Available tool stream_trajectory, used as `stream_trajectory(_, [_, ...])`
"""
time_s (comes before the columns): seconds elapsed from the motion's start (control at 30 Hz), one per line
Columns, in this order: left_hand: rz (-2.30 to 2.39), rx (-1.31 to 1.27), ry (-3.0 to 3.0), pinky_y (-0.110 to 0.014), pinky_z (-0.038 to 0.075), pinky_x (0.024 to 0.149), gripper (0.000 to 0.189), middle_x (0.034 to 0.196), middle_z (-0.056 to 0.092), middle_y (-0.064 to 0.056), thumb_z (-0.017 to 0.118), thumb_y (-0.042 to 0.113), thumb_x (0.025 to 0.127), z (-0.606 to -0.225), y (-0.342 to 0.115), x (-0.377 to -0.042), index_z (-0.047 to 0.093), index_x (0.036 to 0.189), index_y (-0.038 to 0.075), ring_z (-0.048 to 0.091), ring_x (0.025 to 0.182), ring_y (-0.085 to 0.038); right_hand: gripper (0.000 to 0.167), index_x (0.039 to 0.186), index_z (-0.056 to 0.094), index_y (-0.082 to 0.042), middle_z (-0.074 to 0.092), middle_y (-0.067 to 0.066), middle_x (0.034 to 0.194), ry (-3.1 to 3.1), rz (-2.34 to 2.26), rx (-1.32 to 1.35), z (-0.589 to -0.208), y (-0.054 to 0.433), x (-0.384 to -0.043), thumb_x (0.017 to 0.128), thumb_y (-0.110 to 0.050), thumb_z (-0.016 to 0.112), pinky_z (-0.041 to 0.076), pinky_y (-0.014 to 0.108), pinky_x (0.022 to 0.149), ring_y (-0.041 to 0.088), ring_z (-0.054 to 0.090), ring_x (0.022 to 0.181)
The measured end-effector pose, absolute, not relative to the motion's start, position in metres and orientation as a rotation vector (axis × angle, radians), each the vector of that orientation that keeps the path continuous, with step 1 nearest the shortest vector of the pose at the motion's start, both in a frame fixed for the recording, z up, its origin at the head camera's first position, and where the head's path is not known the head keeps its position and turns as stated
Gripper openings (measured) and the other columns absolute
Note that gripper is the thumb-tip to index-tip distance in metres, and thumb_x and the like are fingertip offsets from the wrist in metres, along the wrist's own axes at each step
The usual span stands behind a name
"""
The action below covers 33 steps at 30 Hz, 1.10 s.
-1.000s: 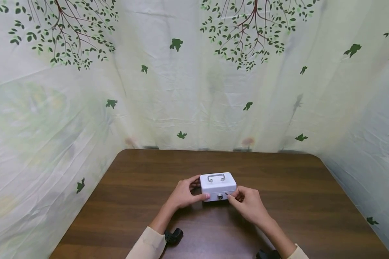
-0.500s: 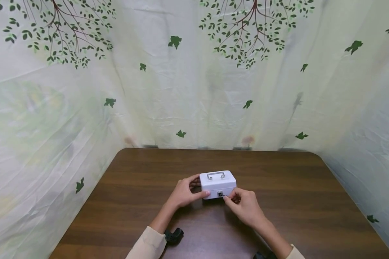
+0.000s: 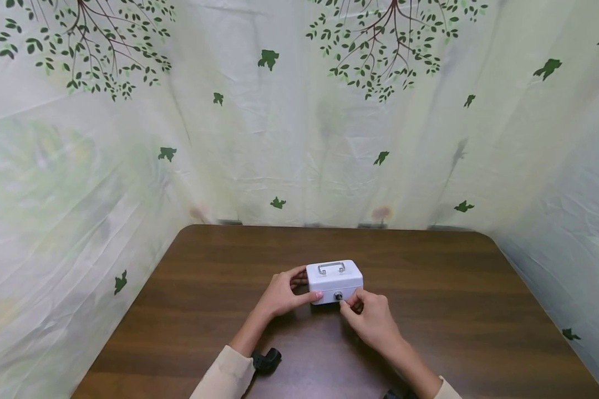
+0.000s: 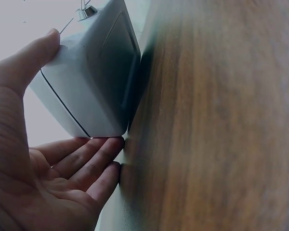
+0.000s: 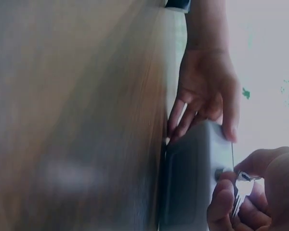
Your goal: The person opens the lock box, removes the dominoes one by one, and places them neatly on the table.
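A small white cash box point(image 3: 333, 281) with a metal carry handle point(image 3: 331, 268) on its lid is closed on the table. My left hand point(image 3: 282, 295) holds its left end, thumb on the front face and fingers against the side. The box's underside point(image 4: 116, 62) shows in the left wrist view, so its front is tipped up. My right hand point(image 3: 371, 318) pinches a silver key point(image 5: 241, 190), with another piece of metal hanging beside it, right at the round lock point(image 3: 338, 296) on the front. The fingers partly hide the key's tip.
The brown wooden table point(image 3: 229, 255) has rounded far corners. Pale cloth point(image 3: 324, 166) printed with leaves and branches hangs behind and along both sides. A black wrist strap mount point(image 3: 267, 361) sits on the left wrist, low over the table.
My right hand has moved left along the box front, bringing the key to the lock. My left hand keeps its hold. The view has shifted slightly.
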<state>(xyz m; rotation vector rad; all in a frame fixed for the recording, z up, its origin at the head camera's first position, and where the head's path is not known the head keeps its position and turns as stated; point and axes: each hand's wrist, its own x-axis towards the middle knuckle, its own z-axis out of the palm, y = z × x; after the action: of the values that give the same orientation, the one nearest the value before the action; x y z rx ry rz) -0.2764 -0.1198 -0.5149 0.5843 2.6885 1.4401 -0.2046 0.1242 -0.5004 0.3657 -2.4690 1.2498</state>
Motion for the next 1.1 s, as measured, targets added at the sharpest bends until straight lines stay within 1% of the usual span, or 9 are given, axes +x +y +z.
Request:
stream_trajectory(0.4, [1.438, 0.59, 2.699, -0.043, 0.06, 0.1, 0.083, 0.125, 0.073, -0.005, 0.085, 0.053, 0.08, -0.514, -0.122, -0.277, 0.057, 0.144, 0.007, 0.072, 0.112, -0.02, 0.027, 0.065, 0.06, -0.02, 0.052, -0.017, 0.053, -2.459, 1.147, 0.281, -0.5, 0.108, -0.202, 0.079, -0.008, 0.08, 0.039, 0.016, 0.045, -0.004, 0.043, 0.048])
stream_trajectory(0.6, [1.449, 0.593, 2.69, -0.044, 0.06, 0.1, 0.082, 0.124, 0.073, -0.004, 0.085, 0.053, 0.08, -0.513, -0.122, -0.277, 0.058, 0.144, 0.007, 0.072, 0.112, -0.021, 0.026, 0.066, 0.059, -0.019, 0.049, -0.017, 0.054, -2.442, 1.081, 0.322, -0.499, 0.106, -0.201, 0.078, -0.007, 0.079, 0.037, 0.015, 0.043, -0.005, 0.04, 0.048])
stream_trajectory(0.83, [1.462, 0.597, 2.689, -0.043, 0.06, 0.1, 0.081, 0.123, 0.073, -0.003, 0.086, 0.051, 0.08, -0.516, -0.122, -0.278, 0.059, 0.143, 0.008, 0.072, 0.112, -0.02, 0.033, 0.066, 0.054, -0.022, 0.048, -0.017, 0.056, -2.422, 0.951, 0.404, -0.5, 0.105, -0.2, 0.078, -0.006, 0.08, 0.034, 0.011, 0.043, -0.006, 0.038, 0.05])
stream_trajectory(0.97, [1.464, 0.597, 2.685, -0.042, 0.06, 0.1, 0.083, 0.123, 0.073, -0.003, 0.087, 0.052, 0.079, -0.517, -0.122, -0.277, 0.058, 0.143, 0.007, 0.072, 0.112, -0.02, 0.031, 0.066, 0.056, -0.021, 0.05, -0.017, 0.055, -2.454, 1.037, 0.364, -0.499, 0.106, -0.199, 0.079, -0.007, 0.08, 0.036, 0.013, 0.043, -0.005, 0.039, 0.049])
stream_trajectory(1.1, [1.466, 0.613, 2.686, -0.044, 0.06, 0.1, 0.087, 0.124, 0.073, -0.005, 0.088, 0.052, 0.077, -0.517, -0.12, -0.276, 0.058, 0.143, 0.005, 0.072, 0.112, -0.022, 0.026, 0.065, 0.06, -0.019, 0.054, -0.014, 0.054, -2.517, 1.177, 0.248, -0.497, 0.108, -0.198, 0.081, -0.01, 0.079, 0.04, 0.016, 0.045, -0.003, 0.044, 0.049])
